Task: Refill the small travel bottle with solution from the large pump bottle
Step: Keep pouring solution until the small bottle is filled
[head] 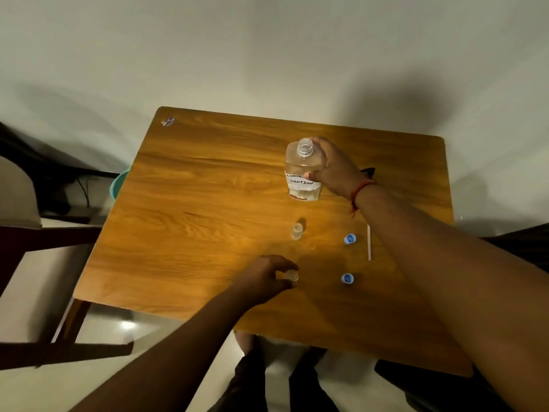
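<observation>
Both hands are over the wooden table. Right hand, in the upper middle of the frame, is wrapped around the side of the large clear bottle, fingers curled behind it and the thumb pressed on its white label, which reads "SOLUTION" in handwriting. That bottle stands upright on the table with its threaded neck open and no pump fitted; liquid shows inside. A red thread bracelet circles the right wrist.

Left hand, lower and nearer the frame's centre, has its fingertips closed around a small clear travel bottle at table level; motion blur hides whether the bottle rests on the surface or is just lifted.

Between the two hands, a second small clear bottle stands upright and uncapped, apart from both. To the right of it lies a blue cap, and another blue cap sits lower, just right of the left hand's bottle. A thin white stick lies beside the right forearm. A small blurred object rests at the table's upper left corner.
</observation>
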